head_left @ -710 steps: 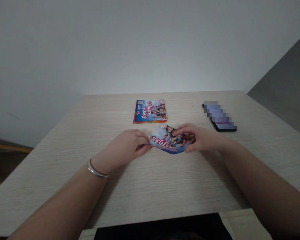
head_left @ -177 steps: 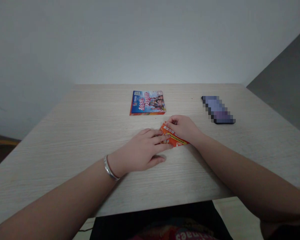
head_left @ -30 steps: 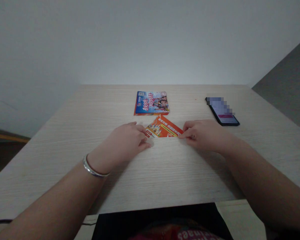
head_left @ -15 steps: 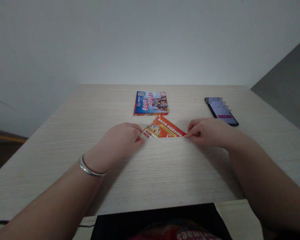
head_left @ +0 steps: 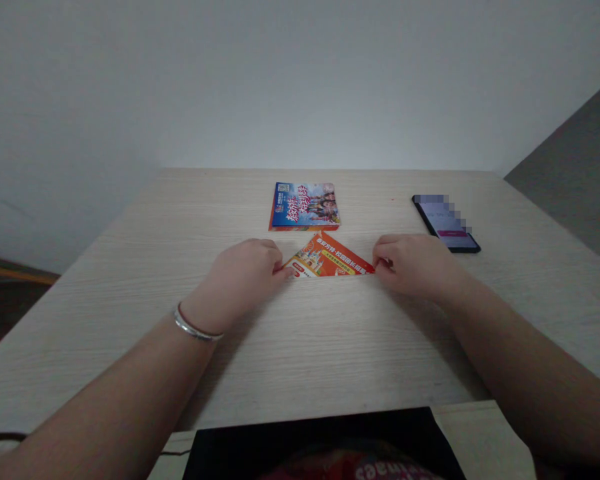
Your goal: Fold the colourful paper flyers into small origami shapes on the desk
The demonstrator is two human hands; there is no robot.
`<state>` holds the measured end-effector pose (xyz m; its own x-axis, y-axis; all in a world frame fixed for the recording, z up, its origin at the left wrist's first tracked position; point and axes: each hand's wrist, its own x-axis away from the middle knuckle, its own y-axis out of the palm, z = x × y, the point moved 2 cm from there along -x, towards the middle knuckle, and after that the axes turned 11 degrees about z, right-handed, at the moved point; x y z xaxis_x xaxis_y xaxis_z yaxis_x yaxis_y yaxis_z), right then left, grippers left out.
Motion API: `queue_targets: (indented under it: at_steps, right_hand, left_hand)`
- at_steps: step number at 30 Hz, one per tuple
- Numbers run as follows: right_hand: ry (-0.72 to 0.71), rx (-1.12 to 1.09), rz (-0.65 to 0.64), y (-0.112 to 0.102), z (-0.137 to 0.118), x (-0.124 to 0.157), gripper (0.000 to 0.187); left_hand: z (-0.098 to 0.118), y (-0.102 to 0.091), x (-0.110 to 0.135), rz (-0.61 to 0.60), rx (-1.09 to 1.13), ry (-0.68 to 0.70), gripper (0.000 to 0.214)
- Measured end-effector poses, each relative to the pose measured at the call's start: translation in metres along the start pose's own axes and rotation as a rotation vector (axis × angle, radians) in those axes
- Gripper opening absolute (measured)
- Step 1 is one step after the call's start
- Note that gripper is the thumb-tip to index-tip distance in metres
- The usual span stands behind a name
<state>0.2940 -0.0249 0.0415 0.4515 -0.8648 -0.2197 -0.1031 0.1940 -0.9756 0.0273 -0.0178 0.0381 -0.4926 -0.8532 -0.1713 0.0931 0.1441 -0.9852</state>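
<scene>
A printed paper flyer (head_left: 330, 259), orange with a castle picture and folded into a triangle, lies on the table with its long edge toward me. My left hand (head_left: 250, 270) pinches its left corner, the thumb on top of the paper. At the opposite corner my right hand (head_left: 410, 263) is closed, thumb and forefinger on the tip. Just beyond the triangle's point rests a stack of flyers (head_left: 306, 205), blue and pink on top with orange edges beneath.
A phone (head_left: 447, 225) with a lit screen lies to the right, beyond my right hand. The pale wood table (head_left: 320, 347) meets a white wall at the back. A black item (head_left: 240, 447) sits at the near edge, and a dark cable (head_left: 3, 437) runs at lower left.
My left thumb has slid slightly inward over the flyer's left corner. The right fingers have curled in more at the other corner. The flyer keeps its triangle shape.
</scene>
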Motion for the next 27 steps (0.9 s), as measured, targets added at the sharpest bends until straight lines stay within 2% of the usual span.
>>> queue_targets:
  at_steps: [1,3,5,6,7,10,14,17,20,27]
  right_hand:
    - [-0.010,-0.030,0.072,0.002,-0.007,-0.001,0.026]
    - [-0.068,-0.131,0.185,0.009,-0.019,-0.004,0.025]
    - [-0.217,-0.172,0.173,0.020,-0.029,-0.007,0.034]
    - [-0.253,-0.171,0.154,0.024,-0.032,-0.009,0.038]
    - [-0.258,-0.176,0.150,0.028,-0.033,-0.011,0.039]
    - [-0.263,-0.204,0.136,0.032,-0.034,-0.016,0.035]
    - [-0.272,-0.194,0.128,0.026,-0.036,-0.018,0.031]
    - [-0.278,-0.211,0.131,0.021,-0.037,-0.016,0.033]
    - [-0.257,-0.263,0.131,0.020,-0.037,-0.015,0.042]
    - [-0.262,-0.261,0.143,0.019,-0.039,-0.016,0.038]
  left_hand:
    - [0.001,0.002,-0.001,0.015,-0.002,0.010,0.041]
    - [0.002,0.006,-0.001,0.119,0.050,0.069,0.034]
    - [0.005,0.014,-0.002,0.213,0.148,0.178,0.031]
    - [0.007,0.018,-0.002,0.242,0.187,0.222,0.039]
    - [0.009,0.021,-0.002,0.247,0.215,0.261,0.045]
    - [0.015,0.026,-0.004,0.195,0.204,0.310,0.039]
    - [0.024,0.017,-0.006,0.144,0.075,0.337,0.030]
    - [0.026,0.012,-0.005,0.165,0.050,0.346,0.034]
    - [0.024,0.013,-0.005,0.212,0.117,0.285,0.046]
    - [0.025,0.013,-0.008,0.178,0.052,0.351,0.038]
